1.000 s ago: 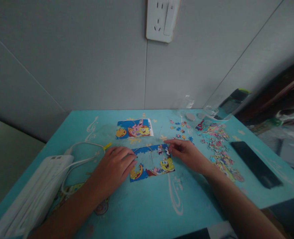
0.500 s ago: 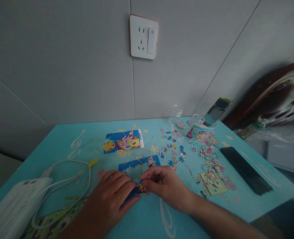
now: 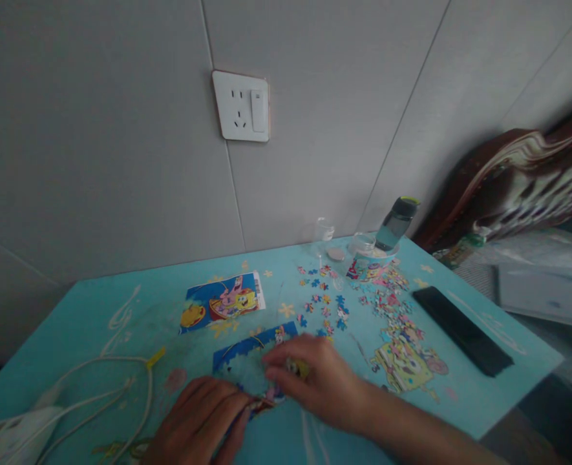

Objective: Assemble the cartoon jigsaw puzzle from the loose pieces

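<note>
A partly assembled jigsaw puzzle (image 3: 247, 340) lies on the table in front of me, its blue border surrounding an open gap. At its lower left, my left hand (image 3: 203, 413) covers the corner, with thumb and fingers closed about the bottom edge. My right hand (image 3: 317, 378) hovers over the puzzle's right side, hiding part of it. Its thumb and index fingertip are apart, and no piece shows between them. Beyond the puzzle lies the printed reference picture (image 3: 222, 300), a cartoon scene on blue.
Loose puzzle pieces (image 3: 341, 313) are spread right of the puzzle, with a denser pile (image 3: 397, 300) farther right. Behind are a printed tub (image 3: 370, 266), a dark bottle (image 3: 396, 223) and a clear cup (image 3: 323, 231). A black phone-like slab (image 3: 463, 330) lies right; a white cable (image 3: 147, 394) curls left.
The view has shifted, with the wall socket now lower and farther left. My right thumb and index finger have parted and drawn back from the puzzle's lower edge; my left hand stays there.
</note>
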Available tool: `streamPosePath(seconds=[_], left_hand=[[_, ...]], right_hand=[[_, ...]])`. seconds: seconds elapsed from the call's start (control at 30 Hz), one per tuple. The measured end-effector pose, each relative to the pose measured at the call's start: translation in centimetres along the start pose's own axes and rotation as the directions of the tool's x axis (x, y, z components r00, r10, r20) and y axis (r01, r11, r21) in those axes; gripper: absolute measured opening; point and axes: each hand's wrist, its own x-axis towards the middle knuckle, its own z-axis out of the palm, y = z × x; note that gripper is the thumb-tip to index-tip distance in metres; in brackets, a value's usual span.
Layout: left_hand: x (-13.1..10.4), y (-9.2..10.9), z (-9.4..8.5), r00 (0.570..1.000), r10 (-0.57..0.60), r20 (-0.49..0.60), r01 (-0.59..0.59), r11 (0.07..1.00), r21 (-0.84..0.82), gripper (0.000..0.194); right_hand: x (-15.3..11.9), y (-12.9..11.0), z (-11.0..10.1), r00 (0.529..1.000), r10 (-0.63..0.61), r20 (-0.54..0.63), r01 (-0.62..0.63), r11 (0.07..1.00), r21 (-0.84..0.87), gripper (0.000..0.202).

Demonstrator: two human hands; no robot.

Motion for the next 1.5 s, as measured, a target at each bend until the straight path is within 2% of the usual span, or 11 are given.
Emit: streamPosePath(seconds=[0.1, 0.17, 0.33, 0.53, 0.67, 0.9, 1.0, 1.13, 1.27, 1.4, 1.5], left_hand=[[0.1, 0.2, -0.4, 0.999, 0.028, 0.045, -0.028, 1.0, 0.006, 0.024], [0.0, 0.4, -0.5, 0.995, 0.061, 0.084, -0.062, 0.998, 0.006, 0.025], [-0.5, 0.5, -0.1, 0.99, 0.075, 0.119, -0.078, 0.997, 0.02, 0.026], [-0.9, -0.6, -0.1, 0.992, -0.004, 0.126, -0.003, 0.998, 0.055, 0.023], [-1.0, -0.8, -0.3, 0.989, -0.009, 0.145, 0.002, 0.999, 0.049, 0.019], [-1.3, -0.8, 0.2, 0.987, 0.019, 0.159, -0.03, 0.997, 0.066, 0.017], [-1.4, -0.9, 0.2, 0.987, 0.027, 0.159, -0.039, 0.997, 0.07, 0.018], [-1.4, -0.9, 0.2, 0.985, 0.02, 0.169, -0.031, 0.998, 0.06, 0.018], [-1.4, -0.9, 0.4, 0.985, 0.0, 0.174, -0.01, 0.999, 0.054, 0.018], [-1.4, -0.7, 0.5, 0.984, 0.017, 0.176, -0.024, 0.999, 0.035, 0.018], [-1.3, -0.4, 0.3, 0.984, 0.023, 0.178, -0.028, 0.999, 0.024, 0.017]], right_hand=[[2.8, 2.6, -3.9, 0.971, 0.046, -0.235, -0.128, 0.928, -0.349, 0.026], [5.0, 4.7, -6.6, 0.947, 0.093, -0.307, -0.277, 0.719, -0.637, 0.03], [8.5, 8.5, -9.9, 0.919, 0.185, -0.349, -0.39, 0.566, -0.727, 0.04], [8.8, 10.3, -9.8, 0.883, 0.303, -0.359, -0.462, 0.423, -0.779, 0.029], [8.9, 10.8, -9.8, 0.877, 0.333, -0.346, -0.462, 0.386, -0.799, 0.027], [9.7, 11.3, -11.1, 0.86, 0.408, -0.307, -0.479, 0.435, -0.762, 0.028], [10.3, 11.3, -11.9, 0.843, 0.455, -0.288, -0.507, 0.491, -0.709, 0.034], [10.3, 10.6, -12.7, 0.836, 0.466, -0.291, -0.539, 0.594, -0.597, 0.027], [8.2, 8.5, -12.7, 0.873, 0.413, -0.26, -0.488, 0.751, -0.445, 0.029], [4.7, 6.2, -11.2, 0.92, 0.369, -0.134, -0.392, 0.883, -0.259, 0.043], [2.7, 5.4, -9.4, 0.92, 0.391, 0.031, -0.392, 0.918, 0.064, 0.039]])
